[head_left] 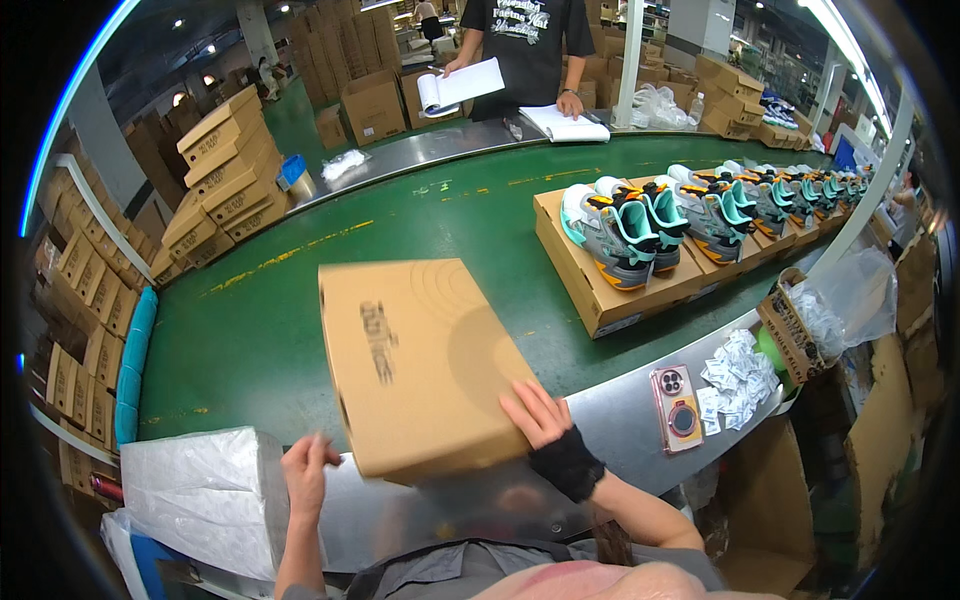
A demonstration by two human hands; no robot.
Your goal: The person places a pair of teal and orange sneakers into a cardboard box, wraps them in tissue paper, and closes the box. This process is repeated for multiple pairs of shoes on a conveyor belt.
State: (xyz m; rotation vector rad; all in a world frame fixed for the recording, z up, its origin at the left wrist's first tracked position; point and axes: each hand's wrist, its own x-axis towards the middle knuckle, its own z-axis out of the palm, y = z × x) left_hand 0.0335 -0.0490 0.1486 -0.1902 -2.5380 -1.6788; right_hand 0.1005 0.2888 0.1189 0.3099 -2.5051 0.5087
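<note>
A closed brown cardboard shoebox (430,350) lies at a slant, reaching from the green conveyor belt over its near metal ledge. It is slightly blurred, with dark print on its lid. My right hand (541,418), in a black wrist band, grips the box at its near right edge, fingers over the lid. My left hand (308,470) is beside the near left corner, fingers curled and a little smeared, with nothing visible in them. On the right, grey, mint and orange sneakers (622,235) stand in pairs on a row of shoeboxes (590,285).
Stacked shoeboxes (225,180) stand at far left. White wrapping paper (200,490) lies near left. A phone (677,408), small white packets (738,375) and a carton of plastic (800,320) are at right. Across the belt (260,300) a person (525,50) holds papers (460,85).
</note>
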